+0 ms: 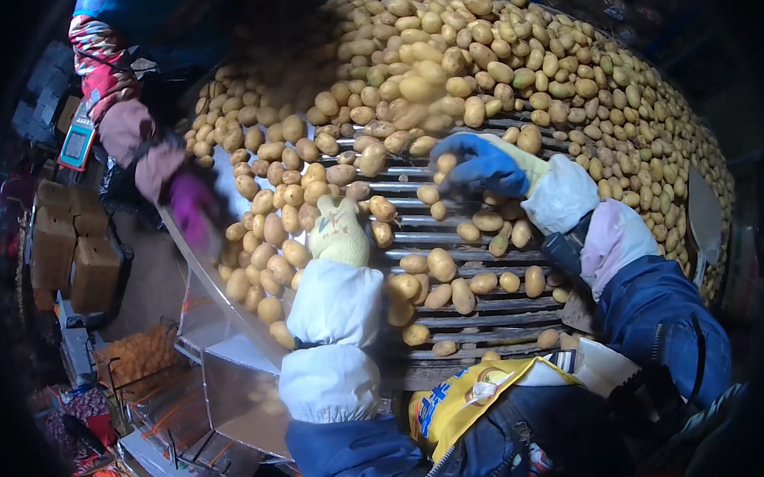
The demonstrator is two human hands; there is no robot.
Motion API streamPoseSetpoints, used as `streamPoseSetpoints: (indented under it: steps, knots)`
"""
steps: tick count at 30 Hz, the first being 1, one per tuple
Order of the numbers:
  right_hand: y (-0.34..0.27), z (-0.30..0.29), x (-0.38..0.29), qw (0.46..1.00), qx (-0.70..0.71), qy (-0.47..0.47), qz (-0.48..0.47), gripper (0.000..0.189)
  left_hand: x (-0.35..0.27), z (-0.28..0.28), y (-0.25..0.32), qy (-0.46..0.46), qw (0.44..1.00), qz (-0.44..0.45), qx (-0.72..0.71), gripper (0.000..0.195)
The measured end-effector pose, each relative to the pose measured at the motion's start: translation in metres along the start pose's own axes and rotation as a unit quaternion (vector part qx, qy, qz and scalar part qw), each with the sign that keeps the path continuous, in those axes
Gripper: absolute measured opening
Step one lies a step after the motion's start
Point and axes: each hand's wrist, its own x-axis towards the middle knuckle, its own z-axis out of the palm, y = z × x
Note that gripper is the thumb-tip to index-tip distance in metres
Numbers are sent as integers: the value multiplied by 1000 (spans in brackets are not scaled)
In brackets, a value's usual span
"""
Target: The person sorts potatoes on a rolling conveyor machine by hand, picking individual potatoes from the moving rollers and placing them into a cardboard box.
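Note:
My left hand (339,235), in a pale yellow knit glove with a white sleeve cover, reaches over potatoes at the edge of a metal slide; its fingertips rest at the potatoes, and whether it grips one cannot be told. My right hand (477,166), in a blue-coated glove, curls its fingers around a small potato (445,163) above the slatted rack (477,254). Loose potatoes (441,265) lie on the slats between and below my hands. A large heap of potatoes (604,92) spreads behind and to the right. Several potatoes near the top centre are blurred.
A co-worker's purple-gloved hand (194,204) is at the left rim of the rack. A flat scoop-like tool (703,214) lies on the heap at right. Cardboard boxes (96,267), a mesh potato sack (137,359) and a clear-sided chute (242,382) stand at left.

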Motion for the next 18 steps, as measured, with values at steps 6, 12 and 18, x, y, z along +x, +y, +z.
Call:
streamPoseSetpoints:
  steps: [6,12,18]
  knots:
    - [35,-32,4,970,-220,-10,-107,41,-4,0,14,29,997,-34,-56,46]
    - [49,27,7,767,-633,-13,-106,54,-16,14,14,-10,998,36,-58,53]
    - [47,51,21,777,-628,-23,-14,45,-24,24,15,64,993,-47,-82,51]
